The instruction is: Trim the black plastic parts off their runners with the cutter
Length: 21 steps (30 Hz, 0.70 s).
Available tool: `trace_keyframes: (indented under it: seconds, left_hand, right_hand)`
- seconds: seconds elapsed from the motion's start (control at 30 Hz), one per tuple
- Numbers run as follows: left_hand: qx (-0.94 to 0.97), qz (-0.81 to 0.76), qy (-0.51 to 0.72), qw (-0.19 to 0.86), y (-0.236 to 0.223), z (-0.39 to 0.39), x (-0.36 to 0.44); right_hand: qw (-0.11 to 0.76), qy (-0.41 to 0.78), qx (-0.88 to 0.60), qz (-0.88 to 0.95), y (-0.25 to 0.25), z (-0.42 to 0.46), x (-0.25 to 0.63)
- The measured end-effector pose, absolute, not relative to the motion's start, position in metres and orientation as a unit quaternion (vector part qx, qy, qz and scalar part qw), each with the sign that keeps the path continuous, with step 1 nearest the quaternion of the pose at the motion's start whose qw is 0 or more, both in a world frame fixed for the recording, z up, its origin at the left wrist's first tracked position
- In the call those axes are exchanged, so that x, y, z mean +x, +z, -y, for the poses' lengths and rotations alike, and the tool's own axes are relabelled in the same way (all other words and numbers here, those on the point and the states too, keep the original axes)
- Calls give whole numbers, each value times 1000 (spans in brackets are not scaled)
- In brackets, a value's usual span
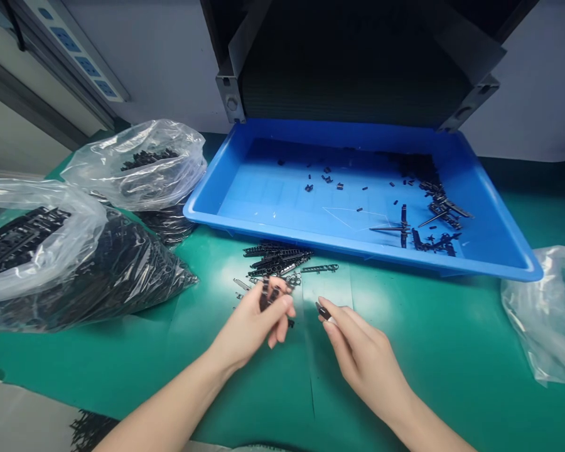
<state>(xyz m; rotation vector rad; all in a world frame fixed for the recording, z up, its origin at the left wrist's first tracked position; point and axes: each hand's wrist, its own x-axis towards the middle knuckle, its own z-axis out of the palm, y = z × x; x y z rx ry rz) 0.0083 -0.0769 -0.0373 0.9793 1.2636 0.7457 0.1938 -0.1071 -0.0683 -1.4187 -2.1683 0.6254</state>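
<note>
My left hand (257,320) is closed around a small bundle of black plastic strips (268,295) just above the green mat (428,339). My right hand (358,351) pinches one small black plastic piece (322,310) between thumb and forefinger, a short gap to the right of the left hand. A loose pile of black strips (277,258) lies on the mat just beyond both hands, in front of the blue tray (358,248). Scattered black bits and sprue pieces (433,220) lie inside the tray, mostly at its right.
Two clear plastic bags full of black parts (75,263) (145,163) sit at the left. Another clear bag (546,314) lies at the right edge. A dark conveyor chute (353,63) ends over the tray's back. More black parts (89,430) show at the bottom left.
</note>
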Motion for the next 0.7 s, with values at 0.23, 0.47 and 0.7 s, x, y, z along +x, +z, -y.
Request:
trace_keyframes:
  seconds: [0.23, 0.47, 0.7]
  left_hand:
    - [759, -488, 89, 421, -45, 66, -31]
    - [868, -446, -59, 210, -58, 74, -16]
    - [829, -442, 45, 338, -55, 82, -6]
  right_hand:
    - [190, 249, -531, 787, -69, 100, 200]
    - [167, 348, -547, 743, -67, 98, 199]
    - [186, 412, -531, 717, -58, 98, 192]
